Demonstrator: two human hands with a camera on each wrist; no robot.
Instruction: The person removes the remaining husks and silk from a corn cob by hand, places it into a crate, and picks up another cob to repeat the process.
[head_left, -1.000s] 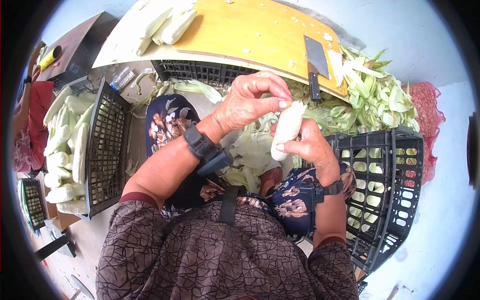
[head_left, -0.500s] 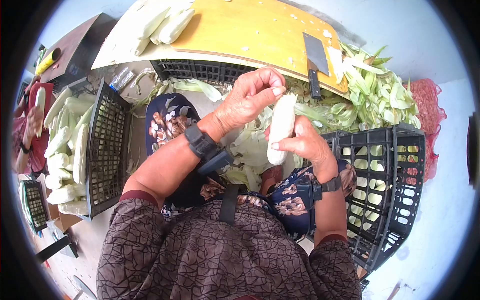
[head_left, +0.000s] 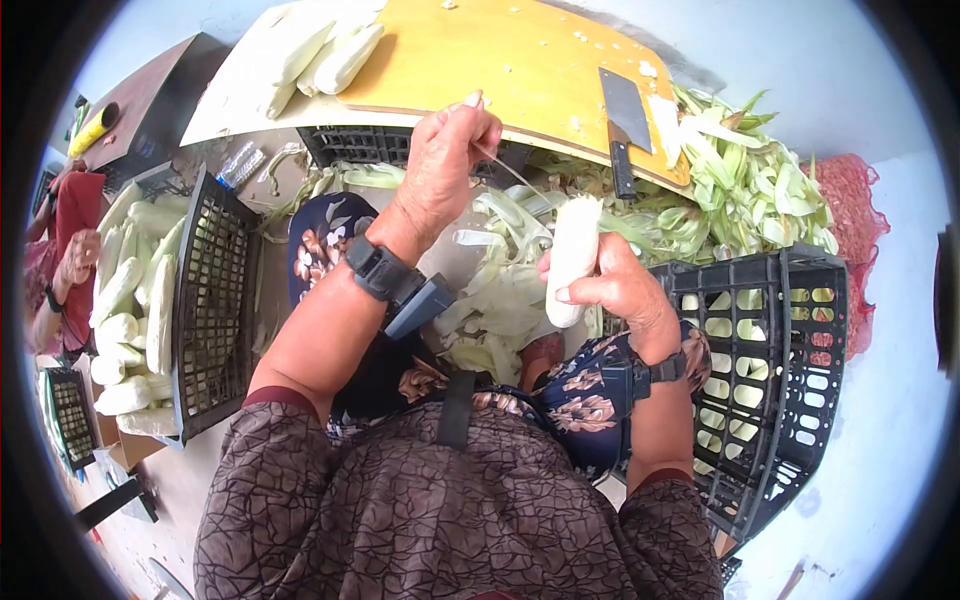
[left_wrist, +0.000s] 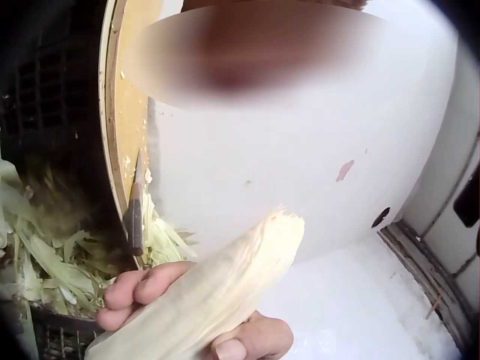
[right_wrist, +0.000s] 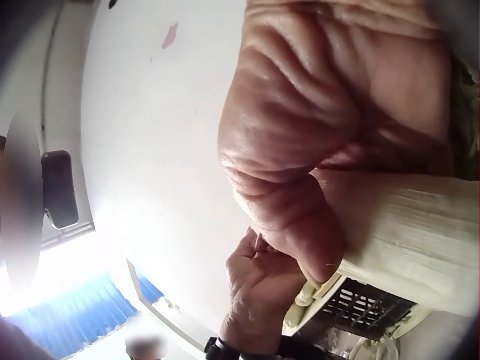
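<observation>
In the head view, my right hand [head_left: 625, 285] grips a pale, husked corn cob [head_left: 573, 255], thumb across its lower side, with the frayed end upward. Up and to the left, my left hand [head_left: 440, 165] pinches a thin strand [head_left: 513, 172] that stretches toward the cob's top. The left wrist view shows the cob [left_wrist: 217, 292] tilted between the right hand's fingers [left_wrist: 150, 289] and thumb. From the right wrist, the right hand [right_wrist: 292, 135] looms close with its thumb by the cob [right_wrist: 405, 232]; the left hand [right_wrist: 259, 289] appears beyond, fingertips together.
A yellow board [head_left: 480, 60] holds a cleaver [head_left: 625, 120] and several cobs [head_left: 340, 60]. Husks [head_left: 750, 180] pile at its right. Black crates stand left [head_left: 215, 300] and right [head_left: 730, 370], the left one full of cobs. Another person's hand [head_left: 80, 255] shows at far left.
My left hand has moved up and left from the cob's tip, drawing out the strand. The right hand keeps its grip. At far left, the other person's hand no longer shows the cob it held upright.
</observation>
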